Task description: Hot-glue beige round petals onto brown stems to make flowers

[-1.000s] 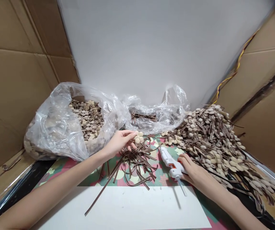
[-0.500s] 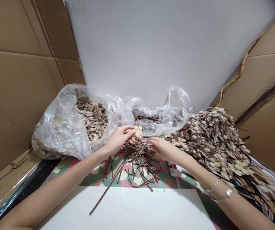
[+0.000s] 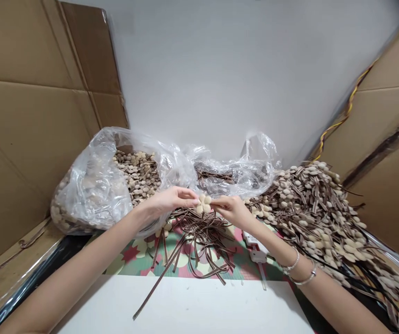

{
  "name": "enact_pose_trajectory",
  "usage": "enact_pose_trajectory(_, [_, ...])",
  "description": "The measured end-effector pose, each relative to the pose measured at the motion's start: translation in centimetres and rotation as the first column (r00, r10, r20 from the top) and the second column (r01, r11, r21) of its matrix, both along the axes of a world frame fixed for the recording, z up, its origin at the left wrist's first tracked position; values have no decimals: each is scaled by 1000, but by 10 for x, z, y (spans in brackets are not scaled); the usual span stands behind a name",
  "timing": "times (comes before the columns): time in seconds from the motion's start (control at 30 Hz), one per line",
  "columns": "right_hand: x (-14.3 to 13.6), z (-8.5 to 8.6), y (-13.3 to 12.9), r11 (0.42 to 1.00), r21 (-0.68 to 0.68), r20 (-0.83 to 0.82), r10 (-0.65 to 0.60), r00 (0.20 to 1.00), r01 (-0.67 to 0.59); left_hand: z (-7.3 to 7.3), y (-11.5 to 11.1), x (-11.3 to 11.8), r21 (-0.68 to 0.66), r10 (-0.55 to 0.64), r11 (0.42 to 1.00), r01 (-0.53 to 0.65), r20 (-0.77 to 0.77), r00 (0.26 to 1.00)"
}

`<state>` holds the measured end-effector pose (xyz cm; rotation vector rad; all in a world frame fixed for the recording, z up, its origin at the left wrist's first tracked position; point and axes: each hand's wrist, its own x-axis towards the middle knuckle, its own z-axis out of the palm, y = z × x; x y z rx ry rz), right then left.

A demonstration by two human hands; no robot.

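A beige padded fabric flower is held up between my two hands, its rounded petals facing me. My left hand pinches its left side between thumb and fingers. On the other side, my right hand has its fingertips closed at the flower's right edge. Just below lies a tangled heap of brown strips, some trailing toward me. To the left, a clear plastic bag gapes open over many more beige flowers.
A large pile of beige flowers with brown strips spreads at the right. A white plug-like device lies near my right forearm. Behind is another plastic bag with strips. A white board lies in front; cardboard walls flank the table.
My right hand has come up to the flower and now touches its right edge. The flower has moved slightly down and right and turned more toward me.
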<state>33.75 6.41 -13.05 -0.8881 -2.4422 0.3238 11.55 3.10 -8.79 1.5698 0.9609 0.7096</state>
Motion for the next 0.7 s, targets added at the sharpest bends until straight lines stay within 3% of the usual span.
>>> enact_pose_trajectory(0.13, [15,14,-23,972,-236,-301,-62,952,-11,-6,-13,21,12,-176,984,176,-2,984])
enact_pose_trajectory(0.2, [19,17,-32,943,-330,-397,-88,913,-53,-10,-20,33,20,-184,983,184,23,983])
enact_pose_trajectory(0.4, [24,16,-48,804,-559,-490,-123,863,-202,-19,-30,50,59,-79,995,75,61,995])
enact_pose_trajectory(0.57, [24,7,-46,743,-650,-515,-275,811,-161,-25,-34,55,78,-94,993,93,5,996])
enact_pose_trajectory(0.7, [26,1,-42,708,-689,-493,-302,816,-154,-26,-35,57,71,-83,994,86,-38,996])
